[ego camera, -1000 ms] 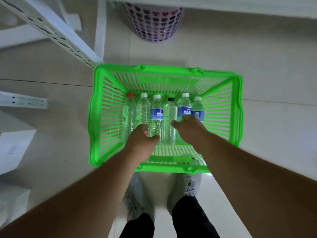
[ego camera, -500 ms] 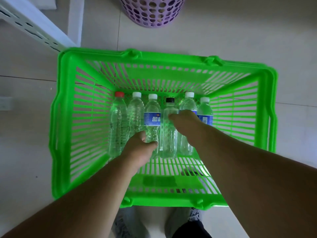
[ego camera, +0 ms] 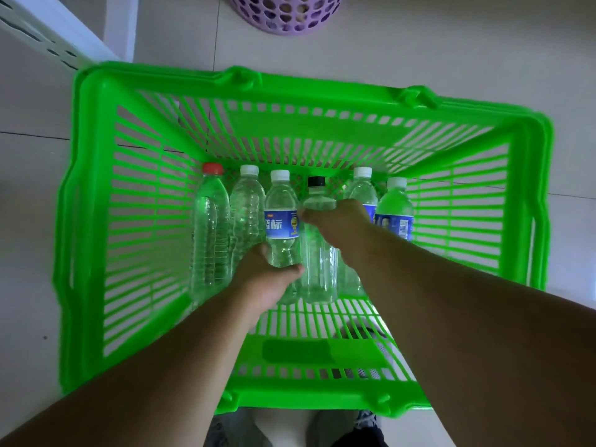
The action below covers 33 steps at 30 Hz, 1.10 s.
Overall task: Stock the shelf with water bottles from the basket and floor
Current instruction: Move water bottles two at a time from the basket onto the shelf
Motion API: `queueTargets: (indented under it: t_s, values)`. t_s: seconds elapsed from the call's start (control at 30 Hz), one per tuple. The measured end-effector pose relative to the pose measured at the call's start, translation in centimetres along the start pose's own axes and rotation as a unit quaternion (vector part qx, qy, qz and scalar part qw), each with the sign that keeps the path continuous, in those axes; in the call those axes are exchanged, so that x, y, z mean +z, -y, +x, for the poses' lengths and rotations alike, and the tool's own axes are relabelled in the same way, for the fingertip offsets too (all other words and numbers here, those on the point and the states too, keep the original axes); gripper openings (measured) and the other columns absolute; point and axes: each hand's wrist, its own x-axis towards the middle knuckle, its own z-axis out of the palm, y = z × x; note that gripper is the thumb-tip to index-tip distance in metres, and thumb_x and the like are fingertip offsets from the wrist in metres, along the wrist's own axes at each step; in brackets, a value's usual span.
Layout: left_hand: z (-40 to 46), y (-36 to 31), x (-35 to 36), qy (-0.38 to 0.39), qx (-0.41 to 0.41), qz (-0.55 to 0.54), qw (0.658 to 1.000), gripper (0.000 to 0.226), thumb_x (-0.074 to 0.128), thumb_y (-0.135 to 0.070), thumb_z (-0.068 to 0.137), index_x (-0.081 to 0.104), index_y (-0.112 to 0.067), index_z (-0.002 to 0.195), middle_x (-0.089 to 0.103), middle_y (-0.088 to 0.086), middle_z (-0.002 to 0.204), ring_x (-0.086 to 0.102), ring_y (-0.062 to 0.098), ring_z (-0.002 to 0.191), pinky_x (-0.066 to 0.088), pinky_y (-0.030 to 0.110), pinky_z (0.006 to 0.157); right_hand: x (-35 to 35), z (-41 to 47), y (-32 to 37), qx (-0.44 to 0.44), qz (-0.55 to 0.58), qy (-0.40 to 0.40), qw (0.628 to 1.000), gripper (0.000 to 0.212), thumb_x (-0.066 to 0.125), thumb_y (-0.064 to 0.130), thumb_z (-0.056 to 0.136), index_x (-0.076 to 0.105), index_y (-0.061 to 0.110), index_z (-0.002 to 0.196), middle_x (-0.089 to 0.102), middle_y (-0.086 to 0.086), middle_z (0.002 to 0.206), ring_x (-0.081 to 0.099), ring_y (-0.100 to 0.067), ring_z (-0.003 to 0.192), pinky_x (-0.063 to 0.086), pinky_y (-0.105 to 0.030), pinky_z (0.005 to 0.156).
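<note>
Head view: the camera now sits much lower and closer over the bright green slotted plastic basket than a second ago, and both hands have sunk deeper among the bottles lying in a row along its floor, caps toward the far wall. The left hand has gone from resting on the row to wrapping its fingers and thumb round the lower body of the clear white-capped bottle with the blue label. The right hand has shifted off the labelled bottle near the right wall and now curls over the shoulder of the clear black-capped bottle.

Four more clear bottles lie alongside: a red-capped one nearest the left wall, then three white-capped. Neither gripped bottle looks lifted yet. I judge that the grasps are set and lifting toward the white shelf frame, at the basket's far-left corner, comes next. A lilac perforated bin stands beyond.
</note>
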Motion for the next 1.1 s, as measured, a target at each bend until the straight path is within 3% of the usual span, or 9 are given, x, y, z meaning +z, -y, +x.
queueTargets:
  t_s: [0.13,0.2,0.3,0.47,0.57,0.63,0.8,0.93,1.1]
  values:
    - [-0.5,0.1,-0.7,0.044,-0.011,-0.047,0.998,0.099,0.083,-0.057,0.064,0.039,-0.021,0.145,0.044,0.006,0.152,0.050,0.030,0.132,0.037,0.049,0.111,-1.5,-0.7,-0.1,-0.009,0.035,0.046,0.998,0.080,0.084,0.059,0.064,0.062,0.011,0.125,0.069,-0.005,0.109,0.063,-0.021,0.090,0.047,-0.031,0.076]
    - [-1.5,-0.5,-1.3,0.062,-0.017,-0.079,0.995,0.100,0.084,-0.056,0.060,0.042,-0.019,0.143,0.047,0.006,0.149,0.050,0.030,0.131,0.036,0.048,0.110,-2.2,-1.7,0.1,-0.022,0.039,0.060,0.997,0.080,0.083,0.062,0.062,0.064,0.008,0.118,0.068,-0.007,0.100,0.061,-0.027,0.088,0.047,-0.037,0.078]
    - [-3.6,-1.2,-2.5,0.075,-0.017,-0.106,0.991,0.071,0.087,-0.040,0.066,0.054,-0.016,0.125,0.061,-0.005,0.129,0.057,0.019,0.117,0.039,0.036,0.100,-3.3,-4.2,0.5,-0.041,0.040,0.073,0.996,0.070,0.082,0.062,0.063,0.069,0.012,0.110,0.073,-0.003,0.091,0.063,-0.020,0.076,0.043,-0.032,0.067]
    - [-10.0,-3.6,-6.2,0.064,0.023,-0.108,0.992,0.036,0.086,-0.028,0.071,0.053,-0.038,0.078,0.061,-0.033,0.062,0.058,-0.018,0.061,0.037,0.020,0.062,-5.0,-11.5,2.3,-0.079,0.013,0.041,0.996,0.073,0.077,0.074,0.059,0.069,0.013,0.100,0.068,-0.003,0.083,0.058,-0.015,0.067,0.043,-0.027,0.061]
    - [-15.4,-5.7,-8.6,0.047,0.047,-0.108,0.992,0.038,0.086,-0.021,0.070,0.063,-0.027,0.099,0.071,-0.014,0.099,0.065,0.009,0.097,0.048,0.031,0.086,-6.2,-17.2,4.4,-0.108,0.053,0.042,0.992,0.072,0.083,0.063,0.059,0.071,0.013,0.109,0.074,-0.007,0.100,0.065,-0.017,0.083,0.054,-0.033,0.078]
    - [-19.6,-7.3,-10.3,0.027,0.068,-0.108,0.991,0.042,0.086,-0.016,0.069,0.063,-0.023,0.103,0.071,-0.001,0.105,0.065,0.020,0.099,0.050,0.031,0.087,-7.5,-21.8,6.1,-0.130,0.055,0.035,0.989,0.079,0.083,0.065,0.052,0.071,0.014,0.112,0.075,-0.001,0.102,0.069,-0.016,0.091,0.055,-0.034,0.083]
    - [-31.8,-11.1,-14.4,0.032,0.119,-0.121,0.985,0.054,0.088,-0.013,0.067,0.060,-0.021,0.113,0.073,-0.001,0.109,0.069,0.012,0.099,0.053,0.028,0.081,-11.6,-33.9,10.2,-0.198,0.056,-0.016,0.978,0.087,0.078,0.071,0.046,0.071,0.016,0.113,0.075,0.004,0.102,0.071,-0.015,0.097,0.055,-0.037,0.090]
    - [-42.8,-13.8,-17.8,0.045,0.173,-0.116,0.977,0.050,0.082,-0.002,0.075,0.059,-0.015,0.117,0.075,0.002,0.108,0.071,0.017,0.102,0.055,0.029,0.089,-15.8,-44.9,13.6,-0.271,0.091,-0.028,0.958,0.028,0.086,0.049,0.065,0.076,0.040,0.090,0.076,0.016,0.087,0.071,-0.004,0.087,0.055,-0.031,0.082]
    - [-55.8,-16.0,-21.1,0.030,0.236,-0.095,0.967,0.050,0.086,-0.014,0.073,0.058,-0.021,0.115,0.075,-0.002,0.109,0.071,0.010,0.100,0.054,0.033,0.094,-20.1,-59.5,16.4,-0.337,0.105,-0.032,0.935,0.027,0.085,0.042,0.072,0.076,0.031,0.094,0.078,0.009,0.090,0.073,-0.007,0.087,0.054,-0.026,0.078]
